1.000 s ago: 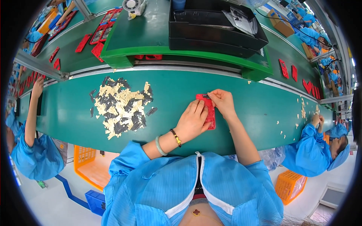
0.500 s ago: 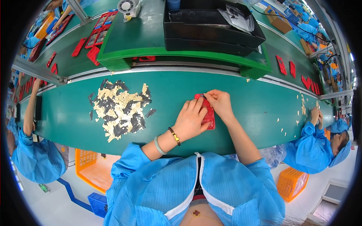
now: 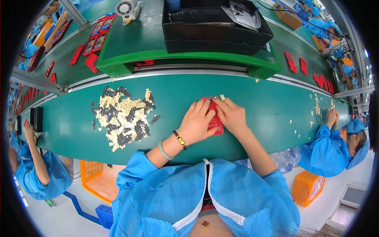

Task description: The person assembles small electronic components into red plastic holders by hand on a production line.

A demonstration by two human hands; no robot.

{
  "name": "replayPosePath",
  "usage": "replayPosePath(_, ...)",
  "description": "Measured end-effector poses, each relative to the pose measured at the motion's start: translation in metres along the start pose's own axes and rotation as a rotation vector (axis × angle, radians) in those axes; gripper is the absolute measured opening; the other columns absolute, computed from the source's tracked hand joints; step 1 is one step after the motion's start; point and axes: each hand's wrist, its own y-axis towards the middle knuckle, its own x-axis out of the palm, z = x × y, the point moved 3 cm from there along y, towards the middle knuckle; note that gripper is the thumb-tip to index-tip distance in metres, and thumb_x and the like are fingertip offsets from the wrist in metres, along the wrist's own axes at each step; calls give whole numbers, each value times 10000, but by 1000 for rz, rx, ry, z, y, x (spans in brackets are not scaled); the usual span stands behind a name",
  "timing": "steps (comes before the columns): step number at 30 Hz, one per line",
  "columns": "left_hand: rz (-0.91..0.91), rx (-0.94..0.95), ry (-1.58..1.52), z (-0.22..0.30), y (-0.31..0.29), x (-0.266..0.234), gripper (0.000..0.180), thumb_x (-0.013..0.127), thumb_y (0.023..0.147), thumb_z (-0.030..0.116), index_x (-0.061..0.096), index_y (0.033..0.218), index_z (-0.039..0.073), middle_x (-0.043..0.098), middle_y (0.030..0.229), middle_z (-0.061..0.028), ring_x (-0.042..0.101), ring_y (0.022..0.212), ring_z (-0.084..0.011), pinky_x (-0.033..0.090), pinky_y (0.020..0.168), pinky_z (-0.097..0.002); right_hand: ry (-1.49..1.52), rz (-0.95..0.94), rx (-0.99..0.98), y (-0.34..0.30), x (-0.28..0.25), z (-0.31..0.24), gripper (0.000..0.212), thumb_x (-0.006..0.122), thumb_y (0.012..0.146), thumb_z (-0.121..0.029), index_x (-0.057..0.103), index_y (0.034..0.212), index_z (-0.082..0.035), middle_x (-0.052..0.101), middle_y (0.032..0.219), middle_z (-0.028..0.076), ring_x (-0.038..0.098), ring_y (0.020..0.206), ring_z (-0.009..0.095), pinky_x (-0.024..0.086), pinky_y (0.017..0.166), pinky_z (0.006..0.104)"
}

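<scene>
A red plastic case (image 3: pixel 218 125), flat and rectangular, lies on the green table in front of me. My left hand (image 3: pixel 197 123) grips it from the left, fingers across its upper part and thumb low on its face. At the upper right edge of the case is my right hand (image 3: pixel 233 116), its fingertips pinched together close to the left fingertips. A small cream strip (image 3: pixel 222 97) shows at the right fingertips; whether they grip it I cannot tell. Off to the left is a loose pile of cream and dark grey strips (image 3: pixel 124 114).
A green raised shelf (image 3: pixel 189 58) spans the far side, bearing a black tray (image 3: pixel 217 37) and a small fan (image 3: pixel 124 8). Behind it, red cases (image 3: pixel 290 62) lie on another surface. Co-workers sit left (image 3: pixel 43 173) and right (image 3: pixel 327 152). An orange crate (image 3: pixel 92 179) stands below the table's left edge.
My right fingers have shifted slightly over the top of the case, and the cream strip now shows beside them. The left co-worker's arm has drawn back, with something red in the hand.
</scene>
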Motion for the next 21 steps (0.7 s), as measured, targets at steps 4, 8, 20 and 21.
replayPosePath(4,21,4,15,1,0,2,513,750,690,353,577,1028,8,484,1255,-243,455,1177,-398,387,988,-478,25,9,-22,-4,9,0,198,652,820,-155,679,1014,-127,565,779,31,618,636,190,504,523,308)
replayPosePath(8,-12,5,16,0,1,2,546,755,677,349,565,1054,2,487,1254,-240,461,1179,-391,389,984,-475,-78,44,13,-7,6,11,166,650,824,-164,679,980,-119,570,804,35,611,627,192,503,525,316)
replayPosePath(20,40,21,257,2,31,18,399,571,831,205,580,1146,-39,547,981,-97,511,915,-234,425,814,-338,254,-81,-68,-57,-19,-22,412,739,741,-238,587,1080,-61,579,1081,106,607,929,284,509,777,375)
replayPosePath(21,45,4,293,-1,33,23,391,571,823,199,595,1131,-40,543,950,-95,511,909,-227,423,795,-336,292,-82,-48,-59,-14,-18,412,755,727,-243,601,1056,-51,581,1092,114,599,955,296,500,812,388)
